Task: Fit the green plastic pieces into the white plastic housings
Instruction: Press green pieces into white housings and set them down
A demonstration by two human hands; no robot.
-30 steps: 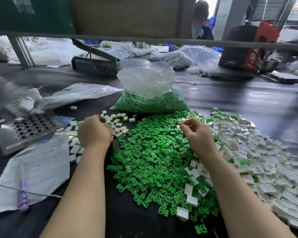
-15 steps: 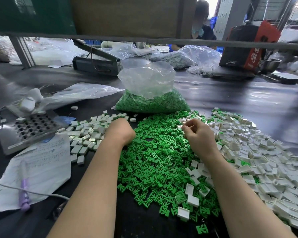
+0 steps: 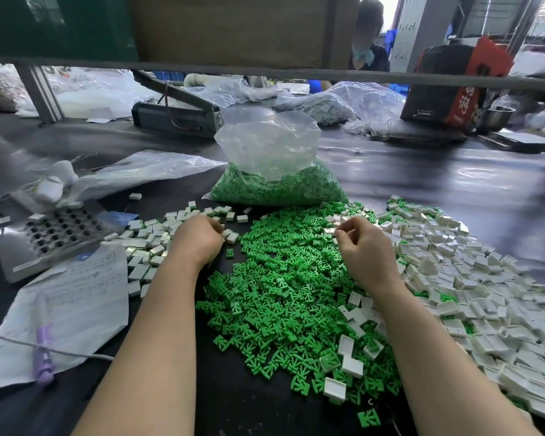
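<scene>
A big heap of green plastic pieces (image 3: 280, 278) lies in the middle of the black table. To its right spreads a pile of white plastic housings (image 3: 485, 278). My right hand (image 3: 365, 247) hovers over the far edge of the green heap and pinches a white housing (image 3: 330, 230) at its fingertips. At the heap's left edge is my left hand (image 3: 199, 237), its fingers curled downward beside two white pieces (image 3: 232, 236). What those fingers hold is hidden. A smaller pile of white pieces (image 3: 148, 243) lies left of that hand.
A clear bag of green pieces (image 3: 280, 184) stands behind the heap. At the left are a perforated metal tray (image 3: 54, 234), a written paper (image 3: 73, 297), a purple pen (image 3: 43, 354) and a thin cable (image 3: 76, 352). A person (image 3: 367, 42) sits beyond the overhead shelf.
My left hand went from the left white pile to the green heap's edge, then drew back slightly left. The right hand stayed nearly in place, still pinching.
</scene>
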